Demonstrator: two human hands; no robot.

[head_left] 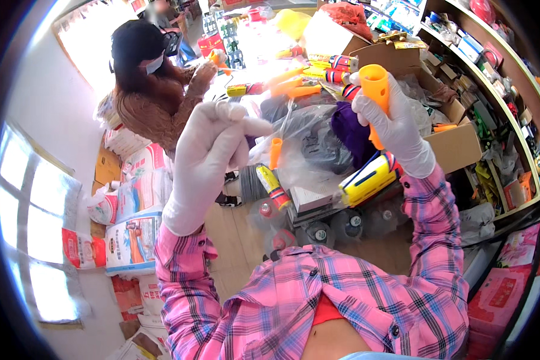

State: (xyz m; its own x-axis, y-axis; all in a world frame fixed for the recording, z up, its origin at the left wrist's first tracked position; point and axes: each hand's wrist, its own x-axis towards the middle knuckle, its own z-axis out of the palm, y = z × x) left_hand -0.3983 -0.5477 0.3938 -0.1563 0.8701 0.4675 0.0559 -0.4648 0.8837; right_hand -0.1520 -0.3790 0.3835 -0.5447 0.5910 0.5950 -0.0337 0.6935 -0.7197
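My right hand [396, 123], in a white glove, grips a hollow orange plastic tube [375, 90] upright, its wide round opening at the top and a narrower part below. My left hand [213, 150], gloved too, is raised with thumb and fingers pinched together; what they hold, if anything, I cannot make out. Under my right wrist lies a yellow cylindrical pack [369, 183] with red and blue stripes. A similar pack [273, 187] and a small orange tube [275, 153] are between my hands, beside a clear plastic bag [303, 141]. Purple cloth [349, 133] is left of my right hand.
More orange tubes [300, 91] and striped packs [333, 62] cover the table's far part. An open cardboard box [453, 150] stands right, before loaded shelves [522, 78]. Large clear bottles [348, 223] stand below. Another person [153, 96] works at far left, above stacked sacks [132, 240].
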